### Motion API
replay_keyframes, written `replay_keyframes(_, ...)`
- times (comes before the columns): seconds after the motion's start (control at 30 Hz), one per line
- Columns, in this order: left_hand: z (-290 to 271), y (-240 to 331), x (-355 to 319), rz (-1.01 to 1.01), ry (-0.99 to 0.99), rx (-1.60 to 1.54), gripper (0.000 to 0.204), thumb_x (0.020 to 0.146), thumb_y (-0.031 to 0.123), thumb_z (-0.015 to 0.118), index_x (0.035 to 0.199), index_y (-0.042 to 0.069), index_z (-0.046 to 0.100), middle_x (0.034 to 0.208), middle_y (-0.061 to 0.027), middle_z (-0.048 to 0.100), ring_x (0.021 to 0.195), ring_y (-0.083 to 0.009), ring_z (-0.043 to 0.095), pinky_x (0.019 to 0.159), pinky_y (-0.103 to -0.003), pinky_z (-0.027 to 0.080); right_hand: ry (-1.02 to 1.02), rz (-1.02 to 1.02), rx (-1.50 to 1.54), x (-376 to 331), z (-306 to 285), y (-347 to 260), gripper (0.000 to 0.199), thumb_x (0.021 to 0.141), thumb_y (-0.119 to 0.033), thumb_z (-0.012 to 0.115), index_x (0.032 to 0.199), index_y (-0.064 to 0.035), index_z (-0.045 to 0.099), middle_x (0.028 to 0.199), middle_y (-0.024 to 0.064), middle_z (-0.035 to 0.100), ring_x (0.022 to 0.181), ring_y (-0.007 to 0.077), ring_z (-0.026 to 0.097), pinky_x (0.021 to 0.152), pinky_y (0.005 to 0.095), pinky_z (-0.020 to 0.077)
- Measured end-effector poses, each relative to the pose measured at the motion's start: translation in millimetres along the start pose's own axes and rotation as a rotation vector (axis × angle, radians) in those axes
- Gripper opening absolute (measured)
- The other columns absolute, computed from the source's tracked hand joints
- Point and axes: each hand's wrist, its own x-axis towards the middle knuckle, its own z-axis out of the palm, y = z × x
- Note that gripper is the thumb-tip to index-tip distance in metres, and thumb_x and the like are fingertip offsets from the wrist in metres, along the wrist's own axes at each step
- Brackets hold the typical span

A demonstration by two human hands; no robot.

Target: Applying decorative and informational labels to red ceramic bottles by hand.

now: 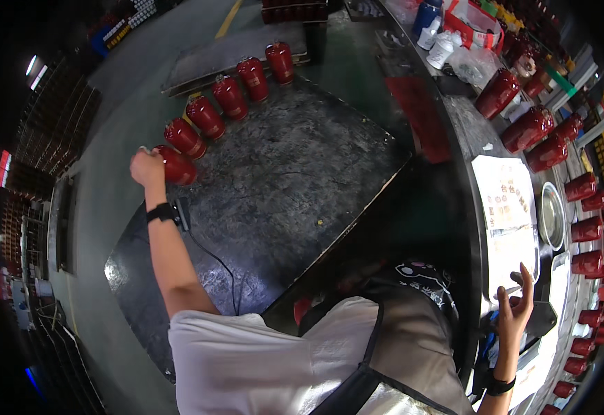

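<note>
My left hand (148,167), at the far left end of a row, is closed around the neck of a red cylinder (176,166) that looks like a small fire extinguisher body. That cylinder stands on a dark, scuffed table (281,173). Several more red cylinders (230,97) line the table's far left edge. To the right, my right hand (515,311) has its fingers apart over a white surface beside printed sheets (506,194). No held thing shows in it. Both wrists wear black bands.
A round metal bowl (551,216) sits on the right bench past the sheets. Red cylinders (528,129) crowd that bench, with white bottles (441,48) and a red bag (475,26) at its far end. A black cable (227,266) runs across the table near my left forearm.
</note>
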Motion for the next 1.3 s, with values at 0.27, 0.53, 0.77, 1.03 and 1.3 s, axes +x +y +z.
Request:
replay_keyframes(0.27, 86, -65, 57, -0.178, -0.015, 0.136, 0.029, 0.083, 0.032, 0.072, 0.098, 0.007, 0.072, 0.102, -0.0202, 0.072, 0.094, -0.0406, 0.070, 0.080, -0.050, 0.057, 0.029, 0.005, -0.130, 2, -9, 40, 0.062, 0.089, -0.013, 0.072, 0.145, -0.0055, 0.048, 0.140, 0.0154, 0.054, 0.074, 0.0051, 0.052, 0.058, 0.0191, 0.0408)
replay_keyframes(0.53, 108, -72, 91, -0.217, -0.235, 0.132, 0.034, 0.085, 0.033, 0.068, 0.110, 0.010, 0.071, 0.116, -0.0182, 0.070, 0.108, -0.0376, 0.067, 0.089, -0.048, 0.056, 0.069, -0.012, -0.205, -8, -13, 50, 0.059, 0.090, -0.012, 0.071, 0.144, -0.0075, 0.049, 0.140, 0.0123, 0.056, 0.063, 0.0013, 0.039, 0.052, 0.0170, 0.0325)
replay_keyframes(0.77, 100, -65, 79, -0.100, -0.157, 0.209, 0.045, 0.085, 0.046, 0.071, 0.100, 0.004, 0.067, 0.101, -0.0195, 0.072, 0.090, -0.0357, 0.073, 0.073, -0.053, 0.058, 0.092, 0.071, -0.032, -24, -4, 30, 0.063, 0.086, -0.002, 0.072, 0.144, -0.0055, 0.048, 0.132, 0.0055, 0.055, 0.065, -0.0007, 0.040, 0.052, 0.0166, 0.0313)
replay_keyframes(1.03, 7, 207, 22, 0.280, 0.016, -0.739, 0.040, 0.088, 0.024, 0.071, 0.117, -0.002, 0.061, 0.105, -0.0189, 0.067, 0.097, -0.0292, 0.068, 0.085, -0.040, 0.053, 0.114, 0.300, 0.077, -45, -22, -20, 0.058, 0.085, -0.011, 0.072, 0.140, -0.0087, 0.052, 0.108, -0.0008, 0.059, 0.061, 0.0022, 0.037, 0.054, 0.0208, 0.0358)
replay_keyframes(1.3, -138, 554, -208, 0.879, -0.776, -1.597, 0.045, 0.086, 0.025, 0.076, 0.118, -0.002, 0.060, 0.109, -0.0190, 0.070, 0.102, -0.0249, 0.069, 0.091, -0.035, 0.051, 0.300, 0.294, 0.077, -83, -57, -23, 0.051, 0.081, -0.010, 0.073, 0.130, -0.0059, 0.059, 0.103, 0.0043, 0.062, 0.062, 0.0061, 0.043, 0.051, 0.0218, 0.0351)
